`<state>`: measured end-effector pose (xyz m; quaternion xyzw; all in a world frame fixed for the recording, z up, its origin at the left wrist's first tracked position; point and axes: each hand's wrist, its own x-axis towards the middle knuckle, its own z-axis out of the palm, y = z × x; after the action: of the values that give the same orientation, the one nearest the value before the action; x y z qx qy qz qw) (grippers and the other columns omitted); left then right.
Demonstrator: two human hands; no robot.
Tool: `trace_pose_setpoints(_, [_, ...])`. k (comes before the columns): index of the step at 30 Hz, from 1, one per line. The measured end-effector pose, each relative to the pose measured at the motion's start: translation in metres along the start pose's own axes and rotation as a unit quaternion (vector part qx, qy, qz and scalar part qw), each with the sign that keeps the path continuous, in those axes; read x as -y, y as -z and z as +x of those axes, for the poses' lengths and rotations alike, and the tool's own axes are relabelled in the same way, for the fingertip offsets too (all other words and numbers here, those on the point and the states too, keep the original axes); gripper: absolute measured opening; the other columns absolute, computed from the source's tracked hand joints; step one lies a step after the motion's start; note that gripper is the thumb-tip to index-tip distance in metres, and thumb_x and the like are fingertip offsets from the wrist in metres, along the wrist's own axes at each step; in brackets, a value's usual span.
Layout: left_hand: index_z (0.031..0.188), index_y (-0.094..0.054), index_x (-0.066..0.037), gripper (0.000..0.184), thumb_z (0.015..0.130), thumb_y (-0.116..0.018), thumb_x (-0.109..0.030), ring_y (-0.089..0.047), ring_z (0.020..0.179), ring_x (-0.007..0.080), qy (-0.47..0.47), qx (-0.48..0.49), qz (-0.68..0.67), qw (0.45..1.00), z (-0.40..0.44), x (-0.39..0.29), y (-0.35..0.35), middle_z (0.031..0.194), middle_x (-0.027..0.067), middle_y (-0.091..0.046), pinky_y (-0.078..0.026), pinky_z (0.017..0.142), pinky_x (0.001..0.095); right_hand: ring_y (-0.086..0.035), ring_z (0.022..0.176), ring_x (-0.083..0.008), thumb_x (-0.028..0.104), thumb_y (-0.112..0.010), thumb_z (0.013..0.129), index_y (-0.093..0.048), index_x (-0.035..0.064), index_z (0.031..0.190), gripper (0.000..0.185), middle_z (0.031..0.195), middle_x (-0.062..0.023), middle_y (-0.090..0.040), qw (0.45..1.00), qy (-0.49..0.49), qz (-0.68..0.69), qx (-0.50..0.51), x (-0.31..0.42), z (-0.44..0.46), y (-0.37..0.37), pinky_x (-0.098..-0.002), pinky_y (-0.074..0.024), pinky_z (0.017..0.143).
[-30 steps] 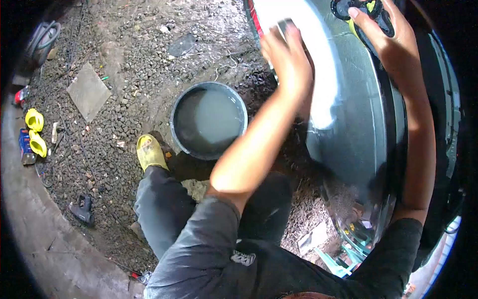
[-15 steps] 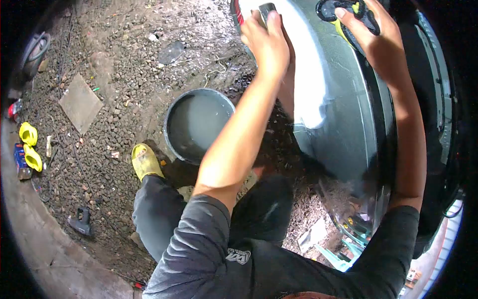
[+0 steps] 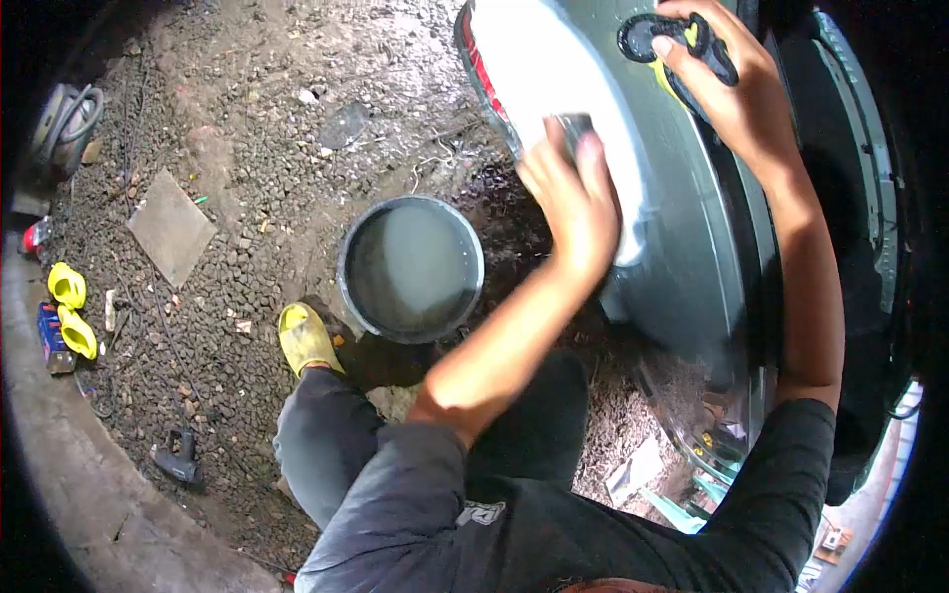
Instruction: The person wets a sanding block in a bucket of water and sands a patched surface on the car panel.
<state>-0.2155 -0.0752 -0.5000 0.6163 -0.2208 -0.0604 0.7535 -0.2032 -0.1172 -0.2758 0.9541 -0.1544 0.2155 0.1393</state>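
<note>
In the head view, my left hand (image 3: 575, 203) is closed round a small dark block (image 3: 571, 128). It presses the block against the bright white area (image 3: 539, 69) of a dark green-grey car body panel (image 3: 682, 247). The hand is slightly blurred. My right hand (image 3: 736, 94) grips a black-and-yellow handheld thing (image 3: 643, 38), thumb on its rounded part, over the same panel. Its exact kind cannot be made out. A red strip, like a tail light (image 3: 481, 64), borders the white area.
A round bucket (image 3: 346, 282) of cloudy water stands on wet gravel beside my yellow clog (image 3: 306, 341). Further left lie a square tile (image 3: 171, 227), yellow footwear (image 3: 69, 287) and a dark pistol-shaped tool (image 3: 176, 457). A concrete edge (image 3: 89, 474) runs at lower left.
My left hand has moved down and right along the white area with the block. My right hand has shifted slightly, still holding the black-and-yellow thing. The camera view has shifted a little.
</note>
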Motion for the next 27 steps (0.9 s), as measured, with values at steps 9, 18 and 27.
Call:
trace_pose_setpoints(9, [0.125, -0.053, 0.008, 0.043, 0.103, -0.058, -0.029, -0.052, 0.111, 0.0474, 0.113, 0.002, -0.084, 0.99, 0.121, 0.056, -0.015, 0.118, 0.0315, -0.058, -0.036, 0.103, 0.0543, -0.065, 0.098, -0.0163, 0.016, -0.071, 0.094, -0.066, 0.0015, 0.113, 0.024, 0.106, -0.0076, -0.067, 0.995, -0.06, 0.062, 0.05, -0.033, -0.007, -0.008, -0.0282, -0.0489, 0.089])
trace_pose_setpoints(18, [0.126, -0.052, 0.009, 0.044, 0.103, -0.057, -0.028, -0.05, 0.112, 0.0468, 0.03, 0.001, -0.03, 0.999, 0.081, 0.039, -0.009, 0.117, 0.0305, -0.055, -0.038, 0.1, 0.0548, -0.063, 0.103, -0.0172, 0.007, -0.07, 0.094, -0.064, 0.0015, 0.117, 0.025, 0.11, -0.0092, -0.065, 0.992, -0.036, 0.112, 0.053, -0.039, -0.007, -0.011, -0.0282, -0.0474, 0.093])
trace_pose_setpoints(27, [0.141, -0.044, 0.008, 0.055, 0.098, -0.064, -0.02, -0.047, 0.123, 0.0464, -0.006, 0.057, -0.002, 0.998, -0.005, -0.007, 0.011, 0.132, 0.031, -0.052, -0.033, 0.108, 0.0561, -0.067, 0.106, -0.0267, 0.012, -0.07, 0.095, -0.068, 0.0031, 0.117, 0.024, 0.114, -0.0127, -0.067, 0.999, 0.027, -0.025, 0.04, -0.03, 0.008, -0.012, -0.0325, -0.0497, 0.095])
